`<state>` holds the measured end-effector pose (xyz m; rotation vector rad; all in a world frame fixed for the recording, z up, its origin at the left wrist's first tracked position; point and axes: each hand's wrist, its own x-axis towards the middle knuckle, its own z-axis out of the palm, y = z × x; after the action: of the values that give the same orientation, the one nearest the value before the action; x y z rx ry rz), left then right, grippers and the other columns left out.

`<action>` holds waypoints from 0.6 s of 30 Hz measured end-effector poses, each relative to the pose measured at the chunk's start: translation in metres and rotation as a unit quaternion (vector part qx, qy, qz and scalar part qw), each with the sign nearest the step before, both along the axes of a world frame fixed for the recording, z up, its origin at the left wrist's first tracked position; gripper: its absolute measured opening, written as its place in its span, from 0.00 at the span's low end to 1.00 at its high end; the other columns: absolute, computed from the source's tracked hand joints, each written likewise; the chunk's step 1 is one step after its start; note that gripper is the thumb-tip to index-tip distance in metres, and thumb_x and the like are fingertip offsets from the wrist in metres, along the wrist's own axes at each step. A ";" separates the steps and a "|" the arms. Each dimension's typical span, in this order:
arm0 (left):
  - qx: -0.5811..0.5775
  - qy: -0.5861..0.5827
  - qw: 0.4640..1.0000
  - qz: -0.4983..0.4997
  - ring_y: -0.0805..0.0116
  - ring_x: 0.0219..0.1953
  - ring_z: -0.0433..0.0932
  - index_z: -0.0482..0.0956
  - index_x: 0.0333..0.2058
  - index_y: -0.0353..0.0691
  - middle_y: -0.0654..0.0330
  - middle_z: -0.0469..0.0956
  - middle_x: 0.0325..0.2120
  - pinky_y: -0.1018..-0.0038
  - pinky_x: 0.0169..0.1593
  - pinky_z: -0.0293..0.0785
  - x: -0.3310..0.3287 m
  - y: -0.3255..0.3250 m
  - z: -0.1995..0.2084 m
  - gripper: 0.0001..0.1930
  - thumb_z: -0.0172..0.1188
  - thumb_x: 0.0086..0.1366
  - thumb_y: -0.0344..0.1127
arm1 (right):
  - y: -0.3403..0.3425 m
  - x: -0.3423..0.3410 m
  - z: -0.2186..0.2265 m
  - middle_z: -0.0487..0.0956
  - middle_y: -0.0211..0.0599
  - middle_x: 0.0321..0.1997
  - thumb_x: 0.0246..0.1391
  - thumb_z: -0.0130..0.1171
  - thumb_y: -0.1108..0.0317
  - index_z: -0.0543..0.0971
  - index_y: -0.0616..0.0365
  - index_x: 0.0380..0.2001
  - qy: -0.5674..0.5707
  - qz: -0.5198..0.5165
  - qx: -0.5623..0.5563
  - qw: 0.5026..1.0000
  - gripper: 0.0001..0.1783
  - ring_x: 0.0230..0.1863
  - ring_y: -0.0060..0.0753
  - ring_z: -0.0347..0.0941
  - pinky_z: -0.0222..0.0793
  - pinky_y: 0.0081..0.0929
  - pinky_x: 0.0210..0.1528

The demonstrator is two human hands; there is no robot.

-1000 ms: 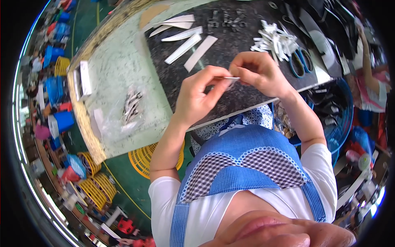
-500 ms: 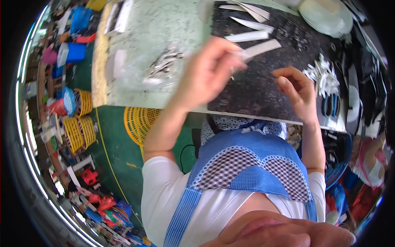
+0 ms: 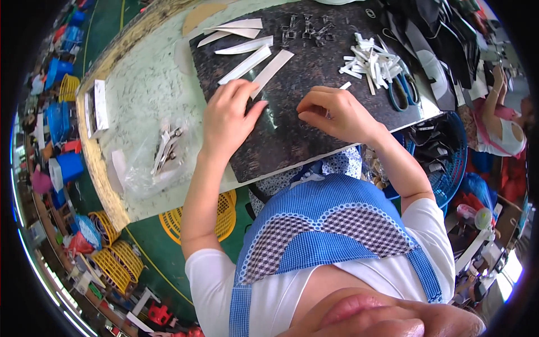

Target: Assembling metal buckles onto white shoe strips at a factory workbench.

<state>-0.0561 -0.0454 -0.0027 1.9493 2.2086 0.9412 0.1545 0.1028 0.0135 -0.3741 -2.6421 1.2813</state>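
Observation:
My left hand (image 3: 227, 115) is over the left part of a dark speckled stone slab (image 3: 281, 129), thumb spread from the fingers. Its fingertips reach the near end of a flat pale strip (image 3: 273, 72); whether they touch it I cannot tell. Beside that lie another white strip (image 3: 245, 64), a curved white piece (image 3: 245, 46) and several overlapping pale strips (image 3: 238, 28). To the right, my right hand (image 3: 342, 115) hovers over the slab with its fingers curled toward the thumb. What they hold, if anything, is hidden. A small white piece (image 3: 345, 86) shows just beyond its knuckles.
Short white pieces (image 3: 373, 64) are heaped at the slab's right, beside blue-handled scissors (image 3: 400, 92). Small dark frame-like buckles (image 3: 307, 31) lie at the back. A clear plastic bag (image 3: 163, 157) with strips is on the left. A blue basket (image 3: 457, 163) stands below the table's right edge.
The view has swung, shifting the table leftward. My left hand, raised and blurred before, has come down to the strip's end with its thumb spread. My right hand's fingers are now more curled.

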 end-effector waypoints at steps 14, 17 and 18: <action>-0.045 0.153 0.984 -0.083 0.52 0.36 0.78 0.79 0.38 0.38 0.55 0.75 0.32 0.62 0.38 0.77 -0.014 0.036 -0.007 0.11 0.64 0.54 0.29 | 0.050 -0.035 -0.026 0.81 0.37 0.41 0.48 0.62 0.68 0.81 0.54 0.42 0.077 -0.192 0.196 0.958 0.15 0.42 0.42 0.78 0.75 0.35 0.43; -0.075 0.160 0.980 -0.097 0.48 0.36 0.77 0.78 0.37 0.37 0.51 0.76 0.32 0.56 0.39 0.75 -0.020 0.043 -0.021 0.11 0.62 0.53 0.29 | 0.055 -0.080 -0.031 0.81 0.33 0.44 0.44 0.63 0.64 0.82 0.46 0.43 -0.026 -0.174 0.240 0.955 0.18 0.47 0.39 0.79 0.78 0.40 0.40; -0.043 0.181 0.976 -0.115 0.48 0.35 0.77 0.77 0.37 0.36 0.51 0.76 0.32 0.56 0.39 0.75 -0.021 0.045 -0.021 0.11 0.61 0.54 0.30 | 0.065 -0.101 -0.052 0.81 0.33 0.42 0.44 0.62 0.64 0.83 0.47 0.35 -0.086 -0.161 0.282 0.942 0.11 0.44 0.40 0.80 0.79 0.41 0.36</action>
<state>-0.0775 0.0000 -0.0241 2.4279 2.0728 0.4821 0.0531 0.1675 -0.0384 -0.8021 -2.7756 0.3819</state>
